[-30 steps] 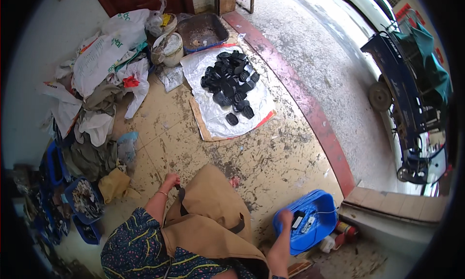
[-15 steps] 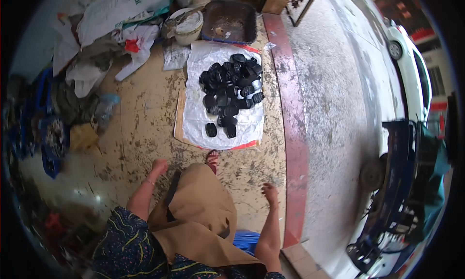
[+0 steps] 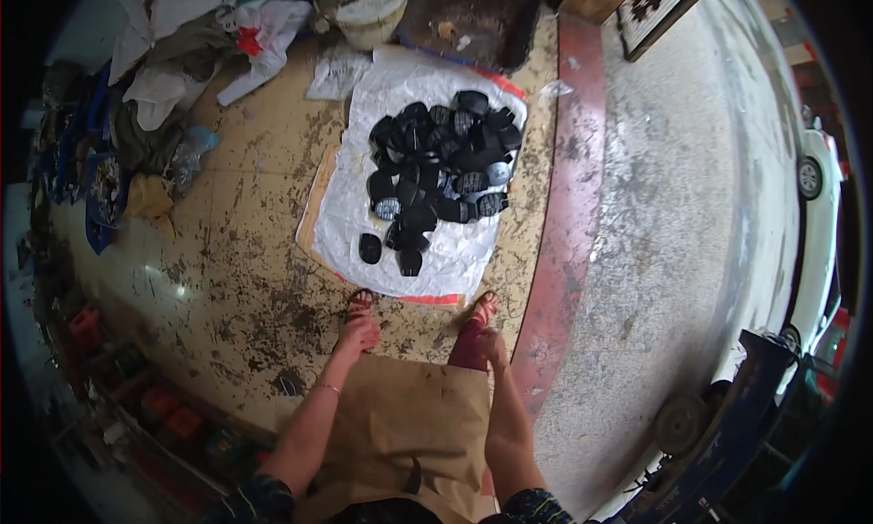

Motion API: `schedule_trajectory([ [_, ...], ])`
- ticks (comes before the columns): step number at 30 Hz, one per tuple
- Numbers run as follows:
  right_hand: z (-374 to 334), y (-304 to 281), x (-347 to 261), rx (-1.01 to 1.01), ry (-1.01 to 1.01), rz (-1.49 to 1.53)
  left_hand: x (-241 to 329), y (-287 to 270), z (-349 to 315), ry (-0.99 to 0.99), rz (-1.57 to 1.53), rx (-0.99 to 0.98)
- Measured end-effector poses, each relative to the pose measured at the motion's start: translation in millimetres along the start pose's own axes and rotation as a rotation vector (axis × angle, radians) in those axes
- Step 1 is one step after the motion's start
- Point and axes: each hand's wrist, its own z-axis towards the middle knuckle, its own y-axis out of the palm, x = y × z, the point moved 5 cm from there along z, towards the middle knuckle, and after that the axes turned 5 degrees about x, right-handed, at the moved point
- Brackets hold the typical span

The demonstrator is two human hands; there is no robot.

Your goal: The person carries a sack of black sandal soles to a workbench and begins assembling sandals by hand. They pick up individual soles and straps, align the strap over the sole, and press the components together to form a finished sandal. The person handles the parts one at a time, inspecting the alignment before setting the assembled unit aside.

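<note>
My left hand (image 3: 357, 335) is over the apron's far edge, fingers curled in, in front of my left foot. At the maroon trouser leg (image 3: 466, 344) is my right hand (image 3: 494, 349), also closed. What either one holds, if anything, is hidden. The brown apron (image 3: 400, 415) spreads over my lap between my forearms. Past my sandalled feet, a white sheet (image 3: 364, 88) lies on the floor, edged in red. On it sits a loose heap of black, curved, moulded pieces (image 3: 418, 179), some with ribbed faces. Two such pieces lie at its near side.
Beyond the sheet stand a dark basin (image 3: 468, 24) and a whitish bucket (image 3: 371, 19). Sacks and cloths (image 3: 173, 69) are piled at far left, near a blue container (image 3: 100, 197). A red strip (image 3: 577, 142) borders rough pavement at right, with a cart (image 3: 718, 451) and white car (image 3: 818, 224).
My hands have come forward and closer together, in front of the apron. Both feet now show by the sheet's near edge. The view has shifted and turned; the black pieces lie as before.
</note>
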Motion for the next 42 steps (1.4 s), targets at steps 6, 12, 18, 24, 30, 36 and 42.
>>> schedule_trajectory([
  [6, 195.1, 23.6, 69.8, 0.033, -0.357, -0.104, -109.6, 68.7, 99.8, -0.233, -0.371, 0.139],
  [12, 323.9, 98.3, 133.9, -0.159, -0.118, 0.043, -178.2, 107.1, 220.6, -0.276, -0.536, 0.054],
  [18, 334.2, 159.2, 167.0, 0.048, 0.177, 0.402, -209.0, 85.8, 292.8, -0.286, -0.611, 0.052],
  [24, 356.0, 177.4, 208.7, -0.141, 0.218, 0.386, -221.7, 84.4, 327.4, -0.373, -0.583, 0.023],
  [30, 288.8, 178.4, 58.7, 0.046, -0.018, 0.479, -196.0, 80.4, 332.1, -0.467, -0.607, 0.107],
  [36, 207.6, 154.9, 4.1, 0.331, -0.094, -0.056, -158.8, 69.1, 345.1, -0.439, -0.94, 0.201],
  [42, 129.1, 264.9, 29.9, 0.031, 0.013, 0.347, -152.3, -69.4, 322.6, -0.059, -0.882, 0.465],
])
